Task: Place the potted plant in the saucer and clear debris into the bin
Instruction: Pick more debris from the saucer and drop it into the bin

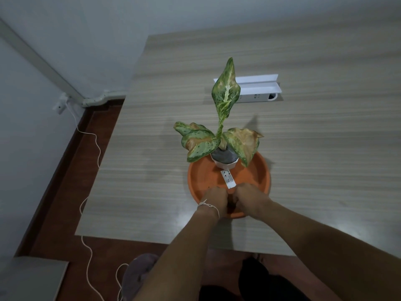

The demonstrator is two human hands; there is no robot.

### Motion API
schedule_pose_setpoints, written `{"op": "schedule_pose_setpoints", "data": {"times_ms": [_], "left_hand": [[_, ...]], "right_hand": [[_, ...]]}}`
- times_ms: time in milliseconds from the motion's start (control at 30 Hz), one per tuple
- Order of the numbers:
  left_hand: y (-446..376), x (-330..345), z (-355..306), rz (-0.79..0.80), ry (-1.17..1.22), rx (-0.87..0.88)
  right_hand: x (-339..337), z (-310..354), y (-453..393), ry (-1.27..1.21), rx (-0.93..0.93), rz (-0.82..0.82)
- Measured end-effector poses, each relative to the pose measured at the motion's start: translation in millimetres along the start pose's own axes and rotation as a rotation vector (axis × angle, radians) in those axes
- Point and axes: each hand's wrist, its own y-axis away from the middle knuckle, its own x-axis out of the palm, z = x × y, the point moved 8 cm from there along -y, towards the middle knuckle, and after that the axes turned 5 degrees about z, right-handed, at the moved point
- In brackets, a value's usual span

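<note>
The potted plant [225,135], with spotted green leaves that are partly brown, stands upright in a small white pot [223,164]. The pot rests in the far part of the orange saucer [258,170] on the table. A white label [228,180] lies on the saucer floor in front of the pot. My left hand [214,198] and my right hand [251,197] sit side by side over the saucer's near part, fingers curled down. A dark brown bit of debris [231,203] shows between them. The fingertips are hidden.
The wood-grain table [152,148] reaches to the wall. A white power strip with a folded white card [258,90] lies behind the plant. A white cable [89,192] trails over the red-brown floor at left. A grey slipper [138,272] lies below the table's near edge.
</note>
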Motion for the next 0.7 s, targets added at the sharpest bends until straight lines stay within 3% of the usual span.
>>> {"op": "schedule_pose_setpoints", "data": {"times_ms": [300, 433, 700], "left_hand": [[13.7, -50.1, 46.5, -0.298, 0.385, -0.125], [35.2, -59.0, 69.3, -0.384, 0.507, -0.170], [127.4, -33.8, 173.6, -0.526, 0.781, -0.313]], "right_hand": [[-56.6, -34.0, 11.3, -0.388, 0.191, -0.384], [-63.1, -11.7, 12.5, -0.492, 0.169, -0.433], [-28.7, 94.5, 3.4, -0.511, 0.033, -0.309]]}}
